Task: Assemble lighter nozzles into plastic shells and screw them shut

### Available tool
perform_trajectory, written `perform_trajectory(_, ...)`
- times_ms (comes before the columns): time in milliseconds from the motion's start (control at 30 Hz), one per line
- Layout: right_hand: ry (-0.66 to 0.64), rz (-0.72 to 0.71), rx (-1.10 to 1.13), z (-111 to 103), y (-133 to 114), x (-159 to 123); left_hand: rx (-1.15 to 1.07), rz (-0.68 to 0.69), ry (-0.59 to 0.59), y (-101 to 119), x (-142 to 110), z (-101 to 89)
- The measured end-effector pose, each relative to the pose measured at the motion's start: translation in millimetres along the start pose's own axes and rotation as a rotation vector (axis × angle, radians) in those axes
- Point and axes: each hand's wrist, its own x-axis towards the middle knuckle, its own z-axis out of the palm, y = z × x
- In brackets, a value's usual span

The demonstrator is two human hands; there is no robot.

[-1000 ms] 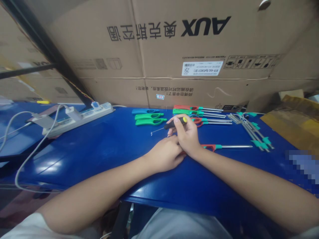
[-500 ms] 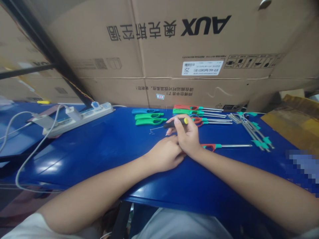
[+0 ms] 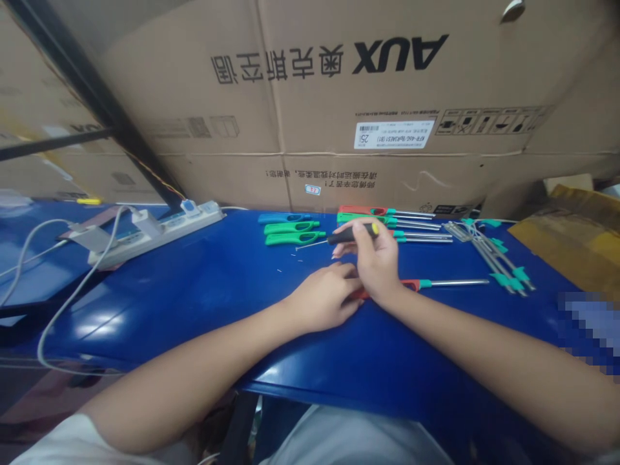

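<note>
Black-and-yellow screwdriver [image 3: 352, 234] in right hand [image 3: 378, 261], fingers curled round it; left hand [image 3: 325, 298] clasps red-handled, metal-barrelled lighter [image 3: 426, 284]; green plastic handles [image 3: 292, 238], blue plastic handle [image 3: 279, 218] barrel-less: partway, I'd say.

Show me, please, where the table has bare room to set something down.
The widest free patch of table lies between the power strip and the left forearm; another lies between it, the right forearm and the near edge. It is crowded along the carton: handles, long lighters, metal rods. Small white bits lie near the screwdriver.
</note>
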Motion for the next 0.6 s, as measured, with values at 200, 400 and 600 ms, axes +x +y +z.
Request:
perform_trajectory(200,0.174,0.105,0.114,-31,-33,10,-0.155,-0.033,0.009,-1,1,3.7)
perform_trajectory(400,0.313,0.321,0.128,-78,-54,1,-0.263,-0.014,0.012,1,2,7.1)
perform_trajectory(600,0.354,0.387,0.169,-103,-45,2,-0.444,-0.148,0.096,2,6,7.4)
